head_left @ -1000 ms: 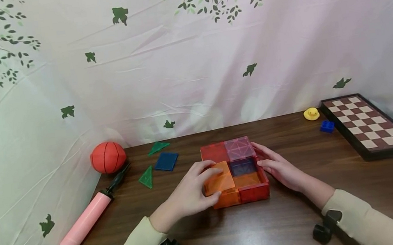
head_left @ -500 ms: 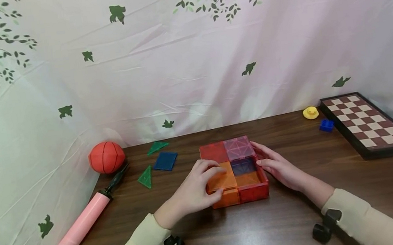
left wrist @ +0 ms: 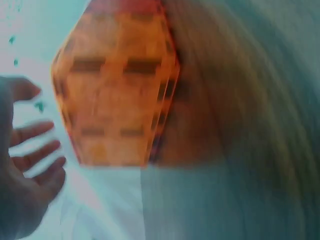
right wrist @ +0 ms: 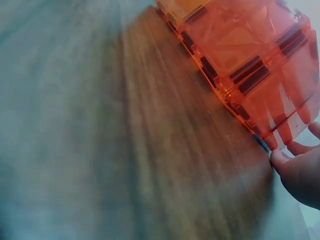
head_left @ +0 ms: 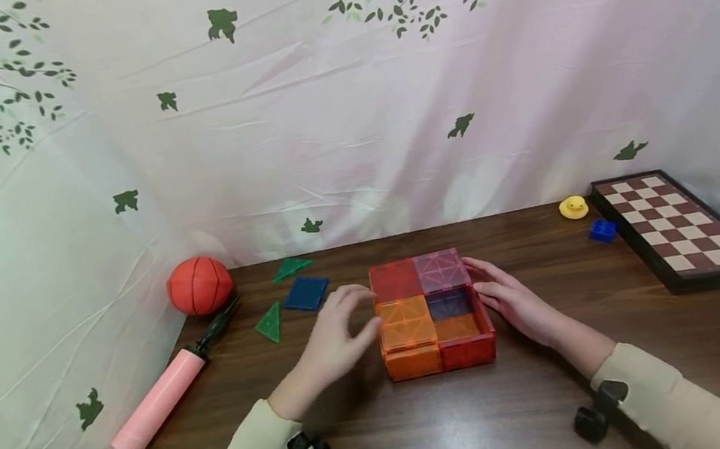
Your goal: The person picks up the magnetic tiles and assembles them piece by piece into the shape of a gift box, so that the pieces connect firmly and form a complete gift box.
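A low box of translucent magnetic tiles (head_left: 468, 352) stands on the table. Red (head_left: 393, 281), purple (head_left: 441, 271) and orange (head_left: 407, 322) square tiles cover three quarters of its top; the near right quarter is uncovered, showing the inside. My left hand (head_left: 331, 342) is just left of the box, thumb and fingers spread and holding nothing. In the left wrist view, a gap separates its fingers from the blurred orange tiles. My right hand (head_left: 517, 306) lies along the box's right side, its fingertips touching the wall, as the right wrist view also shows.
Two green triangle tiles (head_left: 270, 323) and a blue square tile (head_left: 306, 293) lie left of the box. Farther left are a red ball (head_left: 200, 286) and a pink pump (head_left: 160, 402). A yellow duck (head_left: 573, 208), blue brick (head_left: 603, 230) and checkered board (head_left: 681, 224) sit at right.
My left hand has let go of the orange tile on the box's top and drawn back to the left. That tile now lies squared up. My right hand stays at the box's right side.
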`<action>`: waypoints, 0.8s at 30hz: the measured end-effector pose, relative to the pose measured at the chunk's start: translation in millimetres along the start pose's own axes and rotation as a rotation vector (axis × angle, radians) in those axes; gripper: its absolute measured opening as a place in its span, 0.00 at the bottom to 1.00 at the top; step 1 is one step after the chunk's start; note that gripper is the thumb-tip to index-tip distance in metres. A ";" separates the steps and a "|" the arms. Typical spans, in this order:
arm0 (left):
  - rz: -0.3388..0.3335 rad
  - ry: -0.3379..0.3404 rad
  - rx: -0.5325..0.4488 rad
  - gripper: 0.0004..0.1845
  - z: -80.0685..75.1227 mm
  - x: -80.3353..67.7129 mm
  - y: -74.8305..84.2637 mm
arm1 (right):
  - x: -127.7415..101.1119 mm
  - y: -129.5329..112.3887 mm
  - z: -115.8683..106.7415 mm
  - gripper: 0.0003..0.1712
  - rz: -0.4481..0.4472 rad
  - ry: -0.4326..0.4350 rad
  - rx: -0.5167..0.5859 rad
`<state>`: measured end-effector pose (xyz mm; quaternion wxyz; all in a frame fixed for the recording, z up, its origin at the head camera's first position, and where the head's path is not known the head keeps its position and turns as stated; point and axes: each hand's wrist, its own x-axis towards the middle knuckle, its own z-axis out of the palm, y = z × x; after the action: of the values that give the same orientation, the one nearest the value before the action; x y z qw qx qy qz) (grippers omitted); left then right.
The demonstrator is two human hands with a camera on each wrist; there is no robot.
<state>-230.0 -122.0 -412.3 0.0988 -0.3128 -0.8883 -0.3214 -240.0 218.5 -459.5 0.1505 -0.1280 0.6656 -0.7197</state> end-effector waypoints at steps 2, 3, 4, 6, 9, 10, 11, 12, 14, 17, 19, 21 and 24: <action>-0.131 0.016 0.041 0.20 -7.7 -0.4 -11.6 | 5.0 -0.9 -1.0 0.36 0.007 0.015 -0.003; -0.200 0.012 0.067 0.21 -11.4 0.0 -18.4 | 8.0 -1.3 -1.8 0.36 0.010 0.021 -0.001; -0.269 0.004 0.095 0.23 -14.5 0.9 -26.3 | 11.1 -1.7 -2.5 0.36 0.013 0.025 0.004; -0.395 -0.023 0.144 0.25 -20.0 3.3 -42.8 | 18.3 -2.7 -4.0 0.37 0.024 0.029 0.018; -0.529 -0.061 0.185 0.27 -26.5 10.3 -65.1 | 30.6 -3.8 -4.1 0.38 0.033 0.038 0.039; -0.560 -0.073 0.195 0.27 -27.0 13.4 -71.7 | 33.9 -3.7 -4.3 0.38 0.034 0.044 0.043; -0.584 -0.086 0.201 0.27 -27.9 17.0 -76.7 | 37.0 -3.5 -4.4 0.38 0.037 0.052 0.044; -0.603 -0.097 0.212 0.28 -28.5 20.8 -81.5 | 40.0 -3.1 -4.5 0.38 0.037 0.060 0.046; -0.629 -0.122 0.240 0.30 -29.2 27.9 -89.8 | 44.4 -2.5 -5.1 0.36 0.034 0.069 0.052; -0.649 -0.157 0.296 0.34 -27.8 36.6 -103.0 | 47.7 -1.5 -6.7 0.30 0.034 0.075 0.068; -0.656 -0.182 0.326 0.37 -26.2 40.1 -110.9 | 48.8 -0.6 -7.8 0.27 0.034 0.071 0.076; -0.668 -0.206 0.343 0.39 -24.2 42.6 -117.1 | 49.5 0.3 -8.7 0.25 0.031 0.069 0.083; -0.675 -0.239 0.357 0.42 -21.5 44.7 -123.1 | 50.3 2.0 -9.7 0.23 0.028 0.071 0.086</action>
<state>-341.9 -187.1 -441.6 -0.0636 -0.0165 -0.9883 -0.1375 -290.0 207.9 -463.2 0.1422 -0.0867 0.6406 -0.7496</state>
